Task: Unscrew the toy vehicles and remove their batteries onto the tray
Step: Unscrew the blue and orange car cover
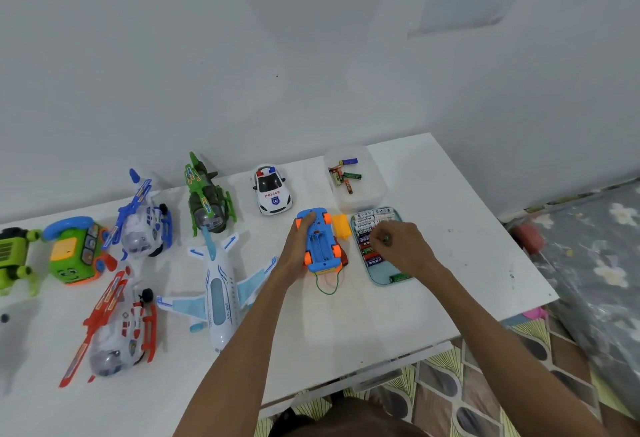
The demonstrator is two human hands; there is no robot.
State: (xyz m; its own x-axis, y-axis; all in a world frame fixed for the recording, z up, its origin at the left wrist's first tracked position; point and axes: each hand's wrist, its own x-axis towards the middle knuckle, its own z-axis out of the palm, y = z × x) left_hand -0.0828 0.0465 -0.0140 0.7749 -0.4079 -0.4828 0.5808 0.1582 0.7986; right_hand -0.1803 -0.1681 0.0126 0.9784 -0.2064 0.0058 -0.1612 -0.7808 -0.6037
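A blue toy vehicle (320, 242) with orange wheels lies upside down on the white table, its battery bay open and bare. My left hand (297, 246) grips its left side. Its yellow bay cover (339, 226) lies just to the right. My right hand (398, 246) hovers over the light blue tray (381, 279), fingers curled, pinching a small green battery (385, 239). Several batteries lie in a row in the tray, partly hidden under my hand.
A clear plastic box (375, 190) with several loose batteries stands behind the tray. A police car (272, 190), three toy helicopters, a white airplane (220, 298) and green toys fill the left of the table. The table's right edge (540, 280) drops to a patterned floor.
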